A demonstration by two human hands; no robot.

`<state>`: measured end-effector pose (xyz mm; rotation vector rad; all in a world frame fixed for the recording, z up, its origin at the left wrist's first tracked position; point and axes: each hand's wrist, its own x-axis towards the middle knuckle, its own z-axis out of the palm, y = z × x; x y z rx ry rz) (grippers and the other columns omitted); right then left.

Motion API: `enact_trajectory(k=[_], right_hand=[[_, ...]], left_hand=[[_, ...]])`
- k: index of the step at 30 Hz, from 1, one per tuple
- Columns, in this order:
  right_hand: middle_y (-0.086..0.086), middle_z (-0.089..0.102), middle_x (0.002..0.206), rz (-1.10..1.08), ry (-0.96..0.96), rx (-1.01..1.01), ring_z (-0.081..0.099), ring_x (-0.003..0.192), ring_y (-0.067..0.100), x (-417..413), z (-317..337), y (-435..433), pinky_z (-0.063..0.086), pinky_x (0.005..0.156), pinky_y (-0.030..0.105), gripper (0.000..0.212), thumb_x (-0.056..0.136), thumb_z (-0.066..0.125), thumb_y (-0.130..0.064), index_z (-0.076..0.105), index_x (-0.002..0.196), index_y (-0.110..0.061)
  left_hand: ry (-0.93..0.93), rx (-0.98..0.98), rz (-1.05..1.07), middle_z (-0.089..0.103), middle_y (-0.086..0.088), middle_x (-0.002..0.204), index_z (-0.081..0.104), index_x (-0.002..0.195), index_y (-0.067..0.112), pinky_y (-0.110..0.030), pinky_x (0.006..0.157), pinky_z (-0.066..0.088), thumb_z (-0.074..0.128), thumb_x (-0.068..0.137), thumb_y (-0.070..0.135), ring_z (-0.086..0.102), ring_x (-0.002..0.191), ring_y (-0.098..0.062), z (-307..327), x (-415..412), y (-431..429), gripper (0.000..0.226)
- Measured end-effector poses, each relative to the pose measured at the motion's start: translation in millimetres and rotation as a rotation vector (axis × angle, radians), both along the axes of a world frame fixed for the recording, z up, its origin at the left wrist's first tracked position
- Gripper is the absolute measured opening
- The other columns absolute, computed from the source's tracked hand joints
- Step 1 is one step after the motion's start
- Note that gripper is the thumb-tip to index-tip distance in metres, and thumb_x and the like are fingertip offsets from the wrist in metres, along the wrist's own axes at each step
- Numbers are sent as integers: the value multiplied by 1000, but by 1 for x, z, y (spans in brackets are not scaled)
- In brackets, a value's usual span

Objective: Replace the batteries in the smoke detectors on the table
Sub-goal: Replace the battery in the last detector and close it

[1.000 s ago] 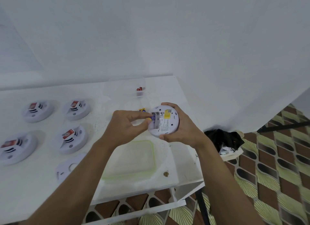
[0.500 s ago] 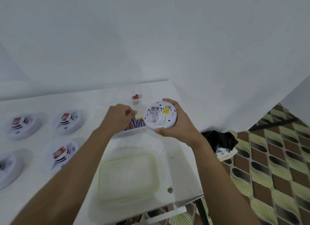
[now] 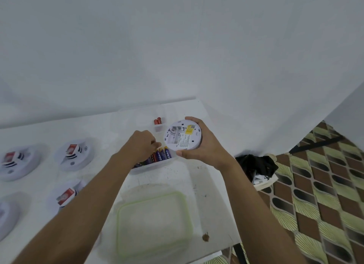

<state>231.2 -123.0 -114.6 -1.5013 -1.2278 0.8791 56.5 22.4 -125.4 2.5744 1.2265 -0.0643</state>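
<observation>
White bench (image 3: 197, 175) against a plain white wall. Right hand (image 3: 204, 145) is clamped round the rim of a smoke detector (image 3: 182, 134), held just above the bench, back up; its bay looks empty. Left hand (image 3: 142, 145) is curled into the clear tray (image 3: 151, 166) of purple batteries (image 3: 163, 154); cannot tell whether it pinches one. Advice: lift one cell only, match polarity to the bay, seat the spring end first.

The round white smoke detector (image 3: 182, 134) is tilted back-side up in my right hand (image 3: 203, 148), battery slot open. Purple batteries (image 3: 163, 154) lie packed in a clear tub (image 3: 153, 166) just beside it.
</observation>
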Motion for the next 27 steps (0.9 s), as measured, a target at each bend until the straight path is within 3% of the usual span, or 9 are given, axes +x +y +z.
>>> enact_trajectory(k=[4, 9, 13, 17, 21, 23, 27], right_hand=[[-10, 57, 130, -29, 8, 11, 57, 115, -4, 2, -3, 7, 53, 95, 23, 89, 71, 88, 1, 39, 142, -22], [-11, 58, 129, -64, 30, 18, 58, 115, -3, 7, -2, 15, 53, 96, 24, 88, 72, 87, 2, 40, 142, -23], [-8, 57, 131, -88, 37, 17, 58, 117, -1, 12, -3, 23, 54, 98, 29, 89, 72, 87, 2, 39, 143, -23], [-5, 56, 133, -95, 38, 13, 57, 119, 2, 17, -4, 28, 54, 99, 32, 90, 72, 87, 1, 39, 143, -24], [-5, 56, 134, -105, 34, 6, 56, 121, 4, 22, -7, 32, 53, 101, 34, 90, 71, 88, -2, 40, 142, -25], [-7, 56, 133, -114, 36, 3, 56, 120, 3, 24, -8, 33, 54, 101, 35, 91, 70, 89, -2, 39, 143, -25], [-9, 57, 131, -129, 48, 2, 57, 117, 0, 26, -9, 36, 54, 99, 31, 91, 70, 88, 0, 40, 143, -25]], left_hand=[[-240, 16, 50, 71, -9, 73, 71, 77, 3, -34, 69, 55, 55, 96, 33, 64, 63, -21, 24, 0, 9, 39], [-485, 19, 162, 68, 0, 80, 72, 84, 12, -24, 70, 41, 59, 94, 25, 60, 76, -16, 40, 19, 35, 21], [-281, -77, 156, 67, -7, 106, 71, 103, 12, -24, 74, 40, 62, 93, 25, 58, 86, -17, 20, 40, 74, 19], [-106, -177, 171, 63, -12, 125, 66, 121, 11, -30, 89, 43, 67, 91, 30, 56, 116, -28, 9, 53, 95, 36], [-44, -237, 192, 68, -8, 108, 74, 107, 13, -26, 77, 43, 75, 83, 32, 56, 94, -23, 7, 59, 103, 31], [-78, -281, 214, 68, -7, 104, 74, 99, 14, -28, 77, 46, 78, 80, 30, 58, 92, -23, 5, 59, 106, 25], [-334, -412, 323, 70, -12, 96, 66, 87, 12, -37, 83, 58, 81, 76, 17, 70, 86, -26, 0, 57, 109, 18]])
